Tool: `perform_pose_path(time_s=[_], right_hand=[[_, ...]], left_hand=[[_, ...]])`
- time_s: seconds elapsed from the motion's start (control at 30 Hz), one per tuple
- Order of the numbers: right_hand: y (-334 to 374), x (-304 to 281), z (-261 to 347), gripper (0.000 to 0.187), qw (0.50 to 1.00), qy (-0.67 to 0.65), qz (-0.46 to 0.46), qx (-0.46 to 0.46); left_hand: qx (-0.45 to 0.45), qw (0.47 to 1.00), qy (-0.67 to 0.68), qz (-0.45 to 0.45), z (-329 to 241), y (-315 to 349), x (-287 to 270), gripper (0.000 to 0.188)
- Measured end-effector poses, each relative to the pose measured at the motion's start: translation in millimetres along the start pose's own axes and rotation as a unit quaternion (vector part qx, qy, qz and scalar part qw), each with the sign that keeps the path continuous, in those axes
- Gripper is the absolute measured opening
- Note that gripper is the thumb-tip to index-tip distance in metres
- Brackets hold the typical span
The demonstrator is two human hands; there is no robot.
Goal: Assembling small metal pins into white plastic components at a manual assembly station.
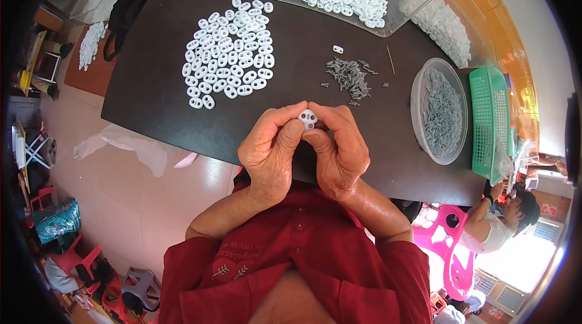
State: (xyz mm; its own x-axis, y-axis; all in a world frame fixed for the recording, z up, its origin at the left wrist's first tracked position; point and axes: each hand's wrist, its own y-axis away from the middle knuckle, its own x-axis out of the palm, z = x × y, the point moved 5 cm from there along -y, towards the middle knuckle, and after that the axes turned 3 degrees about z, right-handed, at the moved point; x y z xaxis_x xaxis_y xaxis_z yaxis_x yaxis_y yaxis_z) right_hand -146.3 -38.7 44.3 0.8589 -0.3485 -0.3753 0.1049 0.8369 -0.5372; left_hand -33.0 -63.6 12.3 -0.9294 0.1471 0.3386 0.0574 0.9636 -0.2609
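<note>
Near the table's front edge, my left hand (271, 157) and my right hand (341, 153) meet with thumbs and forefingers pinched on a small white plastic piece with holes (308, 116). Part of it is hidden behind the thumb tips, so I cannot tell whether it is one piece or two. Beyond my hands, to the right, lies a heap of small grey pegs (350, 78), a few of them scattered. One loose white piece (337, 49) sits just behind that heap. To the left, many white oval two-hole pieces (227, 51) are spread on the dark table (151, 93).
A clear bin (388, 30) heaped with white pieces stands at the back. On the right are a round clear tub (418, 111) of grey pegs and a green basket (490, 124). A thin yellow stick (390, 60) lies nearby. Another person (494, 224) is at the lower right.
</note>
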Motion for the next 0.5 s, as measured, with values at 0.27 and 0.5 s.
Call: perform_pose_path(time_s=[0.27,0.5], right_hand=[[5.5,1.1,4.2,0.027,0.997,0.035,-0.032,-0.062],[7.1,1.3,3.0,0.027,0.998,0.028,-0.032,-0.036]], left_hand=[[0.096,0.992,-0.084,-0.012,-4.0,3.8,0.7,0.015],[0.041,0.998,-0.037,0.004,0.6,4.7,-0.5,0.015]])
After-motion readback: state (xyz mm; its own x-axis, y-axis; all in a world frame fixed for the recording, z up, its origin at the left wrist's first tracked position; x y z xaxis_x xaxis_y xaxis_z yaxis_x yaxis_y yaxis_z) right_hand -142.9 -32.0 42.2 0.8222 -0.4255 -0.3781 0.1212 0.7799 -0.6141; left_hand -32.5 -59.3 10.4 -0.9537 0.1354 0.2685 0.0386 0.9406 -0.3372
